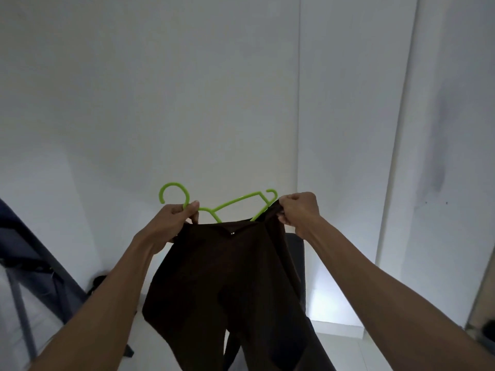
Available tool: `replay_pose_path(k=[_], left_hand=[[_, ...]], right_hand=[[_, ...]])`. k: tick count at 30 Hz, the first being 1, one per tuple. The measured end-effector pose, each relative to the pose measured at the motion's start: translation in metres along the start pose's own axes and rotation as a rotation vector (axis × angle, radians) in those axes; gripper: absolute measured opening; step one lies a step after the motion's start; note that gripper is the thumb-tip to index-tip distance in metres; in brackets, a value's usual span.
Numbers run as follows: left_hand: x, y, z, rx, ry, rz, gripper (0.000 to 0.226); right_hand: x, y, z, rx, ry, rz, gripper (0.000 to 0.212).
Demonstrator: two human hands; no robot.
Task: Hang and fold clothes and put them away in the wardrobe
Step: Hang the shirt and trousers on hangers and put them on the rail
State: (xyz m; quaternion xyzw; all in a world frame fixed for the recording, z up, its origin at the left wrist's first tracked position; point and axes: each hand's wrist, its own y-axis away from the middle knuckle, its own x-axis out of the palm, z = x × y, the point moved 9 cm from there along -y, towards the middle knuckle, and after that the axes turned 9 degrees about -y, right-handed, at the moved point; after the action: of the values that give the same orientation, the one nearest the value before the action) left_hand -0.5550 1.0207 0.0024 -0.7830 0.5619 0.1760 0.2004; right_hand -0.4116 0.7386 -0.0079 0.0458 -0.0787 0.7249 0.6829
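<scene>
A dark brown garment (227, 277) hangs in front of me from both hands. A lime-green plastic hanger (235, 200) sticks up out of its top edge, with the hook at the upper left. My left hand (176, 218) grips the hanger just below the hook together with the left end of the garment's top edge. My right hand (297, 210) pinches the right end of that edge, close to the hanger's right arm. The lower part of the hanger is hidden inside the cloth.
White wardrobe doors (348, 116) and a white wall fill the background. A dark chair back (294, 261) stands behind the garment. A dark metal frame (32, 266) leans at the left, and a dark object (100, 281) lies on the pale floor (334, 349).
</scene>
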Motion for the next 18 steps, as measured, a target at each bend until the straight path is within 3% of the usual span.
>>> replay_pose_path(k=[6,10,12,15,18], left_hand=[[0.029,0.000,-0.014,0.116,-0.053,0.146,0.049],[0.043,-0.001,-0.018,0.134,-0.062,0.183,0.048],[0.049,-0.005,-0.018,0.131,-0.153,0.202,0.047],[0.054,-0.017,-0.016,0.138,-0.400,0.180,0.047],[0.057,-0.028,-0.025,0.197,-0.614,0.033,0.052]], right_hand=[[-0.024,-0.012,0.028,-0.121,0.333,-0.150,0.009],[-0.032,-0.012,0.041,-0.153,0.455,-0.151,0.005],[-0.029,-0.006,0.049,-0.198,0.536,-0.137,0.015],[-0.012,0.007,0.066,-0.313,0.656,-0.060,0.020],[0.021,0.036,0.086,-0.489,0.682,0.164,0.022]])
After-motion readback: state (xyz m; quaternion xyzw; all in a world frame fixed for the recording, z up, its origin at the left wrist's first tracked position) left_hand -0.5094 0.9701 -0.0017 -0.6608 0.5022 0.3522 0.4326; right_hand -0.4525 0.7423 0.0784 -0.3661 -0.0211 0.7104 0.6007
